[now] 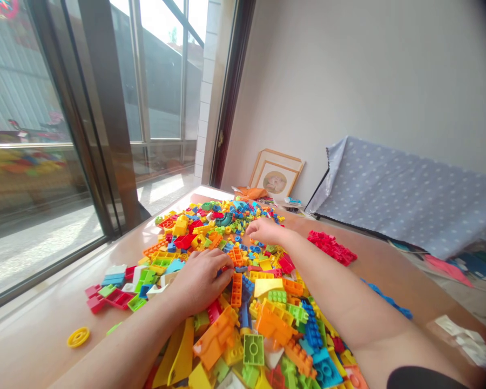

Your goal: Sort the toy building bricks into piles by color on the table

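Head view: bricks (237, 256) beneath left fingers (223, 260) and right fingers (252, 229); whether clamped, can't tell.

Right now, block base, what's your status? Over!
Left grip at multicoloured plastic toy bricks; right grip at farther ones; any hold unclear. Red plastic brick heap apart at right, out of both grips' way.

Sunlit windows (164, 92) adjoin a plain pale wall (368, 70).
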A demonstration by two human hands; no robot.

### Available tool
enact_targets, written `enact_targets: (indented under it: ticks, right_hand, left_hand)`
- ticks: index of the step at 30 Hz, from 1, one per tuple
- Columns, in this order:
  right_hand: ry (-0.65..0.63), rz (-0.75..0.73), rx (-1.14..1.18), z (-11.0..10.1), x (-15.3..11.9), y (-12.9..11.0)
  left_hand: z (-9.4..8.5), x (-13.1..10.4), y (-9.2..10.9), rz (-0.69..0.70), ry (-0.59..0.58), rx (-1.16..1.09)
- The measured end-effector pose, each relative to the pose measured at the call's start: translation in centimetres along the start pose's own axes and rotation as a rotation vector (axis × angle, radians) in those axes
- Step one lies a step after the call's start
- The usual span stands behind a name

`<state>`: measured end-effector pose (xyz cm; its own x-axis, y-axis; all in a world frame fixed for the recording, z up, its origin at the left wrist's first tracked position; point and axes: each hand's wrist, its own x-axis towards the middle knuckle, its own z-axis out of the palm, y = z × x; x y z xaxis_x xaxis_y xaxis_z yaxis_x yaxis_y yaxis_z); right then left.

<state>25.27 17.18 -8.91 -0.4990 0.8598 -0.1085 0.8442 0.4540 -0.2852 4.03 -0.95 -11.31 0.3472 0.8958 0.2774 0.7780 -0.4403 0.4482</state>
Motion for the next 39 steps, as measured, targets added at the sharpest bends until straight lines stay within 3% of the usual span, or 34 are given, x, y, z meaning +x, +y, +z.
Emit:
enact_targets:
  ticks: [5,10,23,29,34,39]
  right_hand:
    - [-0.039,-0.023,-0.066,1.7,2.5,-3.1]
    - [-0.021,-0.012,-0.136,3.0,3.6,-4.5]
    - [-0.054,-0.099,-0.015,1.7,0.8,-3.8]
    - [-0.039,-0.126,0.177,-0.1,-2.8,-2.9]
    - [0.185,-0.078,0.443,-2.2,-8.2,-1.3]
    - [0.364,-0.032,0.555,-1.8,-15.8,-0.5]
  left_hand:
    - [0.0,0.0,-0.1,-0.002,0.008,-0.001]
    - [0.1,0.0,-0.1,0.007,0.010,-0.006]
    - [0.1,0.1,-0.1,0.015,0.017,0.014]
    - [0.3,0.0,-0.3,0.025,0.032,0.025]
    - [0.5,0.1,-0.7,0.054,0.048,0.015]
    - [0.7,0.4,-1.2,0.078,0.048,-0.053]
